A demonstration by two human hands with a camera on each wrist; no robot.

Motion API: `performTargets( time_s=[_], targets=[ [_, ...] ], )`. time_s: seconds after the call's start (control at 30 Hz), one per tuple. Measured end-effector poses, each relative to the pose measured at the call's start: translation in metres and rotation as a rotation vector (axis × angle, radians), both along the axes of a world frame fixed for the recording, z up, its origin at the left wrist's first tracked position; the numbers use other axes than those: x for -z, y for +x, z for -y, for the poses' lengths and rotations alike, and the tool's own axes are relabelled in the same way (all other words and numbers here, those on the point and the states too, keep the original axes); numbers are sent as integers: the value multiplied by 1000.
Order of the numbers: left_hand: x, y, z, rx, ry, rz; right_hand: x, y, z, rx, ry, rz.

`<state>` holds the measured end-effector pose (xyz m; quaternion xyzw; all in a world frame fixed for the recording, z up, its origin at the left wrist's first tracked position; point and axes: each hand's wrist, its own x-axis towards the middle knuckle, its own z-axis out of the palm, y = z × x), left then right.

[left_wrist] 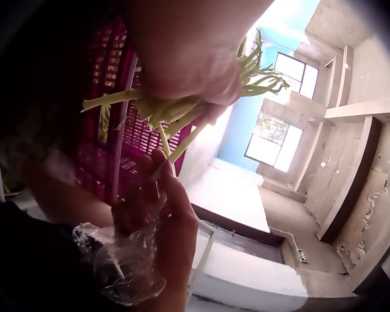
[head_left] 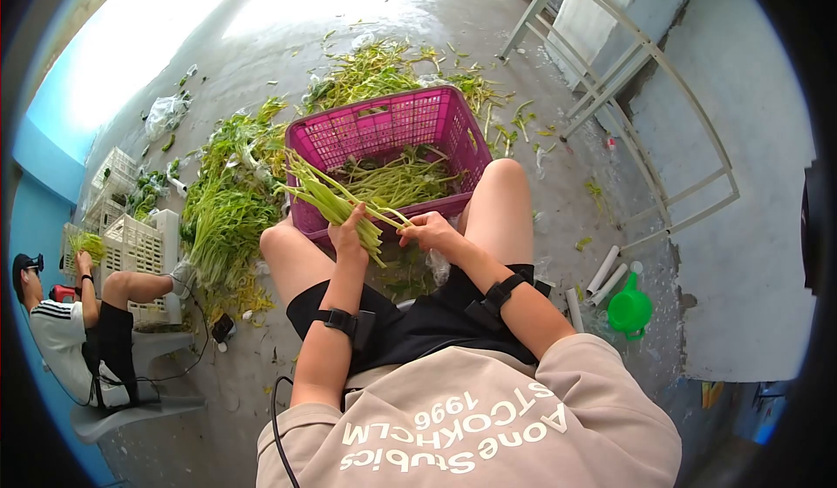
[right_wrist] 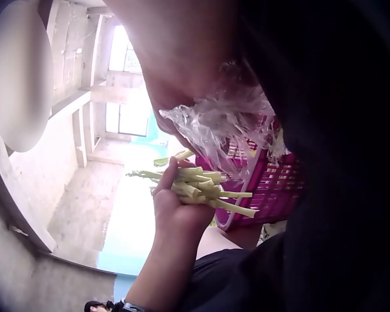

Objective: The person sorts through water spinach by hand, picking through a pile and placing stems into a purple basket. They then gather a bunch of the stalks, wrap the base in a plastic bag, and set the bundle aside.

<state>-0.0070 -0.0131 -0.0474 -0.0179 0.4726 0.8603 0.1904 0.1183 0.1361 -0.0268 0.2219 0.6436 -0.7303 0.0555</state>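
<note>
My left hand [head_left: 349,233] grips a bunch of pale green vegetable stalks [head_left: 321,196], fingers wrapped round them, cut ends toward me. In the right wrist view the stalks' cut ends [right_wrist: 205,190] stick out past the thumb side of that hand. My right hand [head_left: 433,232] pinches the end of a thin stalk [head_left: 390,216] between thumb and fingertips, just right of the bunch. Crumpled clear plastic [left_wrist: 127,263] hangs by the right hand and wrist. Both hands are over the near rim of a magenta crate [head_left: 301,130], in which more stalks [head_left: 401,180] lie.
Leafy green heaps [head_left: 228,200] cover the floor left of the crate, with trimmings [head_left: 375,74] behind it. A seated person [head_left: 74,331] works beside white crates [head_left: 131,248] at far left. A metal frame [head_left: 649,52] leans at right; a green plastic scoop [head_left: 629,307] lies near white tubes [head_left: 603,270].
</note>
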Motion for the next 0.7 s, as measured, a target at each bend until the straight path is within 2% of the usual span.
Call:
performTargets(
  time_s=[0.2, 0.43, 0.63, 0.7],
  targets=[
    [7, -8, 5, 6, 8, 57, -7, -1, 4, -31, -79, -5],
    [8, -5, 1, 14, 37, 72, -10, -1, 3, 41, -36, -35],
    [2, -3, 2, 17, 81, 50, -9, -1, 4, -37, -50, -54],
    [5, -3, 4, 217, 101, 136, -12, 1, 5, 79, -7, -96]
  ],
)
